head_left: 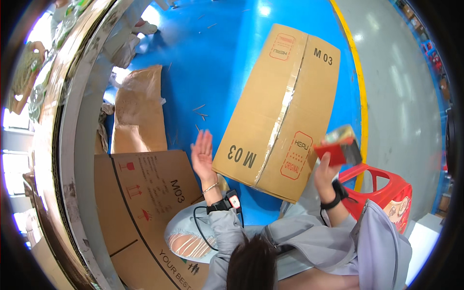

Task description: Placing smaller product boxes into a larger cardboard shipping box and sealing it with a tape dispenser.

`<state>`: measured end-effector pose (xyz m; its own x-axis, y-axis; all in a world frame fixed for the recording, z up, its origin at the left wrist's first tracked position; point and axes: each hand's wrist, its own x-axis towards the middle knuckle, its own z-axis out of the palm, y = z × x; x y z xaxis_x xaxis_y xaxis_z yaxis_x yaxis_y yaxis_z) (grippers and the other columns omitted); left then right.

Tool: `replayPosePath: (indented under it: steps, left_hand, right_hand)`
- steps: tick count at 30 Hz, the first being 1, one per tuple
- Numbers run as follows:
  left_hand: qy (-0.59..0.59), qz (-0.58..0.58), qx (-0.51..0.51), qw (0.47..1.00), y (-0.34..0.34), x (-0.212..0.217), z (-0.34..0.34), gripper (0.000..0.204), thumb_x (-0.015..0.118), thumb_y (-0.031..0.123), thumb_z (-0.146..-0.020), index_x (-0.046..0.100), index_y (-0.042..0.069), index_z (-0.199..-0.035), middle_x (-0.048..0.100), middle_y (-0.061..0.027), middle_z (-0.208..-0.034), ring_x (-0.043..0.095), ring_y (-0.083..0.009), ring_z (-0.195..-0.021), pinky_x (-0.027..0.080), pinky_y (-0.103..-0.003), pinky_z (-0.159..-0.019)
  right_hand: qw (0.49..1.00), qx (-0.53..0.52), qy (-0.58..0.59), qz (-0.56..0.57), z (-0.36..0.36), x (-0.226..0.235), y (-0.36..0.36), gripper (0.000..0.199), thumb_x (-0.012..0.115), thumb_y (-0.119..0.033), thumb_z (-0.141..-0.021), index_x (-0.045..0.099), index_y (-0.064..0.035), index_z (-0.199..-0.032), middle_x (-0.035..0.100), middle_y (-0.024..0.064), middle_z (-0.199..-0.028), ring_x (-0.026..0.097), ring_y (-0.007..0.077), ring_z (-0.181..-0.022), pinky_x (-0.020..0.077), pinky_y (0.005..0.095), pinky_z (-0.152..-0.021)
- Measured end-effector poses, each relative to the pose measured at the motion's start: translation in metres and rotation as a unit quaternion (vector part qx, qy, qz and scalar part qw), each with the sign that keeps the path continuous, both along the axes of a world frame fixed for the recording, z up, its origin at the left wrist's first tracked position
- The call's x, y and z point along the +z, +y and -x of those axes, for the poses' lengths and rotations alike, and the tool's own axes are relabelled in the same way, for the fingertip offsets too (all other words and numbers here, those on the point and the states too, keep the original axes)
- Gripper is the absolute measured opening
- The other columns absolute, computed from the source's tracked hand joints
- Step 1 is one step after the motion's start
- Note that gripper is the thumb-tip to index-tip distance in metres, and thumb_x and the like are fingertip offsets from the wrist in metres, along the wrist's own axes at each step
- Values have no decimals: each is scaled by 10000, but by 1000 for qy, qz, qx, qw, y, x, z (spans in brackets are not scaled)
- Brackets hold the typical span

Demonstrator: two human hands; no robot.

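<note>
A large brown cardboard carton (pixel 270 116) lies on the blue floor, with a shiny strip of clear tape along its middle seam. My left hand (pixel 202 151) is open, fingers stretched, just off the carton's near left corner and holding nothing. To the right of the carton, my right hand (pixel 326 175) is closed round a red tape dispenser (pixel 338 149). The dispenser is raised and slightly blurred, so its roll does not show clearly. Both wrists wear black straps.
A second printed carton (pixel 150 193) stands close on my left, with a bare cardboard sheet (pixel 140 108) beyond it. A grey-edged workbench (pixel 79 96) runs along the left. A red plastic stool (pixel 382 186) is at my right. A yellow line (pixel 355 63) borders the blue floor.
</note>
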<state>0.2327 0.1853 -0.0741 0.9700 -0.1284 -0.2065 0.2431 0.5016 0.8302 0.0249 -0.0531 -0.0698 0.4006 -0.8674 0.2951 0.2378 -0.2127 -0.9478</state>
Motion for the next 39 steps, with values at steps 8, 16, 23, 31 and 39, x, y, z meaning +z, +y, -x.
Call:
replayPosePath:
  steps: [8,16,23,31,39]
  left_hand:
    - [64,-231,-281,929,-13,13,-2,446,480,281,-1008,501,-29,-1328,612,-66,-1222,575,-106,-1072,453,-236,-902]
    - [98,-294,-280,909,-12,26,-5,515,435,382,-1013,511,-32,-1311,612,-81,-1211,575,-123,-1062,451,-258,-899]
    - [114,-295,-273,909,-15,25,-3,547,419,409,-1013,482,-25,-1339,596,-92,-1243,571,-133,-1081,442,-264,-914]
    - [117,-289,-284,907,-10,22,-2,569,440,423,-1002,469,-24,-1353,598,-91,-1240,568,-130,-1073,437,-251,-900]
    - [77,-368,-242,894,-9,38,5,539,477,404,-992,523,-27,-1313,608,-88,-1242,554,-134,-1101,417,-253,-938]
  right_hand:
    - [936,67,337,81,58,-7,62,410,551,-216,-946,473,28,-1267,478,190,-1303,377,370,-1263,265,488,-1081]
    - [963,-24,248,101,40,3,76,375,502,-148,-945,457,50,-1260,468,199,-1304,344,381,-1276,199,504,-1101]
    - [963,10,237,126,40,-2,68,329,527,-90,-914,491,41,-1213,467,198,-1277,392,375,-1226,256,508,-1075]
    - [960,46,213,174,13,-8,26,352,539,-15,-893,462,41,-1232,461,170,-1259,378,316,-1256,231,474,-1100]
    - [970,49,193,136,-3,-9,13,293,586,-2,-864,539,19,-1152,522,160,-1231,423,332,-1235,296,467,-1074]
